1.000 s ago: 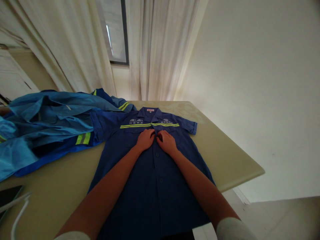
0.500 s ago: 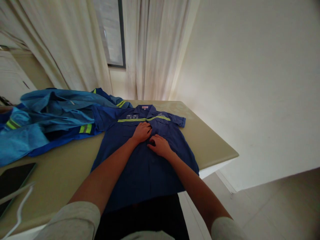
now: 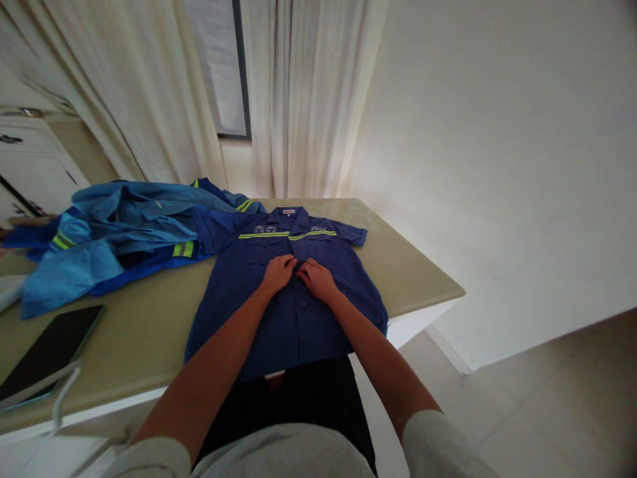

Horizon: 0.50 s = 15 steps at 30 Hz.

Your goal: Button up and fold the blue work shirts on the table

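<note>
A dark blue short-sleeved work shirt (image 3: pixel 249 312) with a yellow-green reflective stripe across the chest lies flat, front up, on a beige table (image 3: pixel 149 318). My left hand (image 3: pixel 279 272) and my right hand (image 3: pixel 316 279) rest side by side on the shirt's button strip, just below the chest pockets. The fingers of both hands are curled and pinched on the strip's fabric where they meet. Whatever is between the fingertips is too small to make out.
A heap of lighter blue work clothes (image 3: pixel 114 232) with reflective bands lies at the table's back left. A dark tablet (image 3: pixel 47 352) with a white cable sits near the front left edge. White curtains (image 3: pixel 298 99) hang behind; the table's right edge drops to a tiled floor.
The camera pulled back and tilted down, showing more floor and my lap. Both hands slid a little down the button strip toward me; the right hand rejoined the left.
</note>
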### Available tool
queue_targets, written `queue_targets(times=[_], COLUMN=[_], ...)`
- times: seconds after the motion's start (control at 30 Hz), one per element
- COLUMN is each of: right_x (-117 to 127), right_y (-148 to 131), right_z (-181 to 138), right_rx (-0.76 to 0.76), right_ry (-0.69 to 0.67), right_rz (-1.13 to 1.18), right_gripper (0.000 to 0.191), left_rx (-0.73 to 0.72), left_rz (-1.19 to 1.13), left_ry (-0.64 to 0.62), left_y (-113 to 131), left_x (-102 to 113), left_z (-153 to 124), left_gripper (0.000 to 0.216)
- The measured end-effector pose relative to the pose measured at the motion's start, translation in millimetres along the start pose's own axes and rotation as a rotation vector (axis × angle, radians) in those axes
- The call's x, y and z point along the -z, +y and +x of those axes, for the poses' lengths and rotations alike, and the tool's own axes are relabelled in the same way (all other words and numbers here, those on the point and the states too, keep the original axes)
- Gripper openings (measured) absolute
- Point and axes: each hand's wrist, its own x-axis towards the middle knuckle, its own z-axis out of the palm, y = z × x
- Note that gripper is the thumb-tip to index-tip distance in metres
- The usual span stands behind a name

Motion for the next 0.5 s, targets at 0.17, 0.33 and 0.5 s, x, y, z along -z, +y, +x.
queue_targets(times=[0.17,0.33,0.5], right_x=[-3.9,-5.8,3.1], right_y=[7.2,24.8,32.6], right_z=[0.4,4.8,8.0], right_rx=[-0.068,-0.232,-0.369], right_ry=[0.115,0.333,0.559], right_rz=[0.061,0.333,0.567], right_gripper=[0.019,0.034,0.035], left_rx=[-0.069,0.011,-0.088], left_rz=[-0.193,-0.544,-0.225], left_ry=[0.044,-0.039,-0.171], left_y=[-0.2,-1.2,4.9], left_x=[-3.4,-5.5,-2.0], left_z=[3.1,6.7,0.0], left_gripper=[0.036,0.035,0.039])
